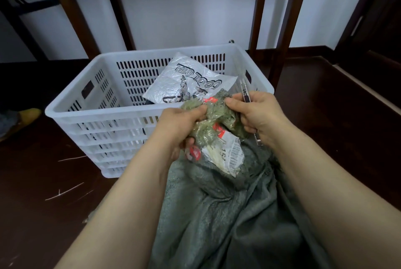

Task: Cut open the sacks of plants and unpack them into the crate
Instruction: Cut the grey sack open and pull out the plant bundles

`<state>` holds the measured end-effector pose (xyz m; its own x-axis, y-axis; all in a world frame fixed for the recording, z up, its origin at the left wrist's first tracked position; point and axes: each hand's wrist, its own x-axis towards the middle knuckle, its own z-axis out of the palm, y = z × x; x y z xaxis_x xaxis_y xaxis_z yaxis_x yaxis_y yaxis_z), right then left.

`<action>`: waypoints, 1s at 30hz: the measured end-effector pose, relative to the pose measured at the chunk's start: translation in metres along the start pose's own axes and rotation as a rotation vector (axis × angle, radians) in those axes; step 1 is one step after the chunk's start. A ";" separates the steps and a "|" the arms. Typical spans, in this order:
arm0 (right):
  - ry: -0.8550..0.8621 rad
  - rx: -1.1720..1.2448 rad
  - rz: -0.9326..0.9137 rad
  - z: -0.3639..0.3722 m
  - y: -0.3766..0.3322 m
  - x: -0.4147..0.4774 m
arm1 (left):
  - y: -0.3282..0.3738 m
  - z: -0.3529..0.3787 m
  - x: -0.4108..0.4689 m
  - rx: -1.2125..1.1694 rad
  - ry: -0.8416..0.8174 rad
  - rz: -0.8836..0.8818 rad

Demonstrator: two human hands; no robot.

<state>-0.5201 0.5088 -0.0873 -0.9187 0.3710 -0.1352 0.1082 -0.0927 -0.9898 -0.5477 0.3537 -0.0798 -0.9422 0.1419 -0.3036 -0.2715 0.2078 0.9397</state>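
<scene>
- Right now your left hand [180, 121] grips the clear plastic sack of grey-green plants [217, 132] at its 9 o'clock side, fingers curled round it.
- Your right hand [258, 114] pinches its 3 o'clock side, with a slim silver metal knife [245, 93] held in the same fingers.
- The sack is held above the grey-green cloth [217, 214]; the white slotted plastic crate [104, 112] stands at 12 o'clock.
- A crinkled silver printed bag [186, 77] lies inside the crate.
</scene>
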 end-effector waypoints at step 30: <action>-0.179 -1.245 -0.285 0.002 -0.063 -0.044 | -0.005 -0.019 0.027 0.176 0.258 0.378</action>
<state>-0.4878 0.4963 -0.0185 -0.9952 0.0978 -0.0014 0.0913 0.9240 -0.3712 -0.5753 0.3378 -0.0893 -0.9923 -0.0004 0.1239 0.1158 0.3520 0.9288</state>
